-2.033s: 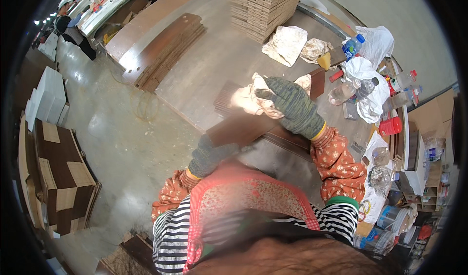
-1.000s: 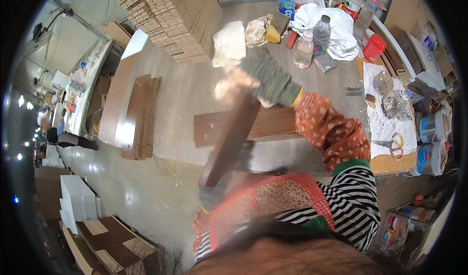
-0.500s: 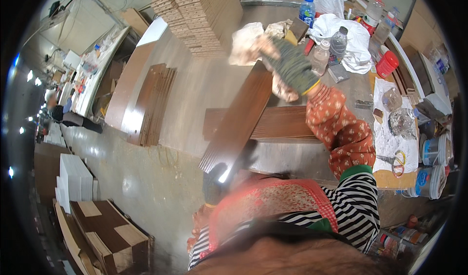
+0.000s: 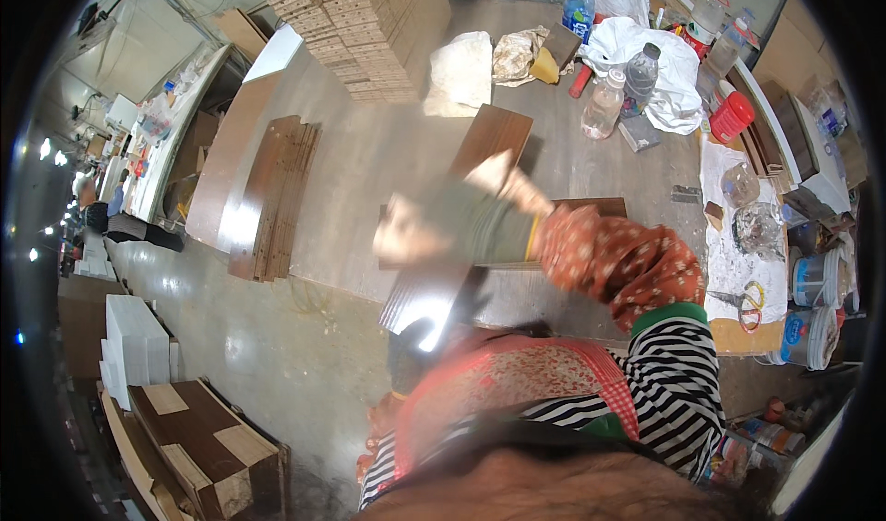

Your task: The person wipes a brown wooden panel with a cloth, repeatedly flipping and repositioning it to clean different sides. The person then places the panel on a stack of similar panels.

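Clutching the cloth (image 4: 406,234) in the right hand (image 4: 472,221) over the stack (image 4: 611,205); slanting the board (image 4: 493,137) across the stack; apparently bracing with the left hand (image 4: 406,359), grip unclear, on the stack's near side; ideally pressing evenly lengthwise.

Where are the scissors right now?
In the head view, the scissors lie at the right, on the near end of the white sheet, left of the buckets.
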A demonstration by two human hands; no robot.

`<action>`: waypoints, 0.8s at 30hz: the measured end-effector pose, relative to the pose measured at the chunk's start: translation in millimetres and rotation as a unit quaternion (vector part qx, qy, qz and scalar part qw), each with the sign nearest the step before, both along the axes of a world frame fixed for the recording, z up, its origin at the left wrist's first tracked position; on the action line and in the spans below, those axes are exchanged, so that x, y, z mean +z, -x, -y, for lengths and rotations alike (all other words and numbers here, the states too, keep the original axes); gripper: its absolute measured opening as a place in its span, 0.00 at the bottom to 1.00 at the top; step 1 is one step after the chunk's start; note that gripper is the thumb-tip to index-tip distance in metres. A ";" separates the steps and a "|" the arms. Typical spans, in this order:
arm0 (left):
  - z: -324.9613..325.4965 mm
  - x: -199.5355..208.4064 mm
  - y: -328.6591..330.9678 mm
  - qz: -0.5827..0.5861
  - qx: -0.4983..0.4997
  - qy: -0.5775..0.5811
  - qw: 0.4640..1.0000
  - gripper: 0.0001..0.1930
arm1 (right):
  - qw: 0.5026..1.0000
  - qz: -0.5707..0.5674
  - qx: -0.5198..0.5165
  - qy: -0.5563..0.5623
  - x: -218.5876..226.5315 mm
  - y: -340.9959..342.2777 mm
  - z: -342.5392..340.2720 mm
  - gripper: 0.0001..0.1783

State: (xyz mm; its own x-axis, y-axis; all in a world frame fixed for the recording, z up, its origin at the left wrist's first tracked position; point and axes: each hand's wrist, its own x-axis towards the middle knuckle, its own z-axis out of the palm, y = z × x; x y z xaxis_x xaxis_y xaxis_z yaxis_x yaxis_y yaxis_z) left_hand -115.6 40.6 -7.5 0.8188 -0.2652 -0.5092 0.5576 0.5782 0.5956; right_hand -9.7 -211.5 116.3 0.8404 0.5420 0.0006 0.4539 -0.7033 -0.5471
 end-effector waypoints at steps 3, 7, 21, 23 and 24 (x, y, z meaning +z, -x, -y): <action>9.0 27.6 -2.4 0.015 -0.034 0.088 0.995 0.20 | 0.963 0.170 -0.091 0.189 5.1 -40.6 73.5 0.28; 18.6 56.3 -12.4 0.057 -0.016 0.080 0.995 0.35 | 0.954 0.035 -0.282 0.092 -41.3 -69.3 138.2 0.28; 6.1 54.9 -27.6 0.094 -0.034 0.117 0.988 0.30 | 0.964 0.263 0.039 -0.020 -28.7 -24.8 73.8 0.27; -1.3 37.6 -29.5 0.110 -0.037 0.055 0.992 0.29 | 0.940 0.280 0.129 0.147 -31.9 -29.4 27.5 0.31; -5.9 29.1 -29.3 0.113 -0.041 0.074 0.990 0.29 | 0.955 0.240 0.147 0.096 -31.2 -31.6 9.4 0.32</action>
State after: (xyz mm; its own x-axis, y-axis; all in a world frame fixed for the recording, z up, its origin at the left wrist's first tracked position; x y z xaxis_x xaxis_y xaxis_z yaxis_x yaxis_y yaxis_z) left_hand -86.3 46.5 21.5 0.8796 -0.3937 -0.2670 0.4692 0.6259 0.6229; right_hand 21.9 -221.0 85.1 0.5797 0.7836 0.2235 0.8134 -0.5729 -0.1009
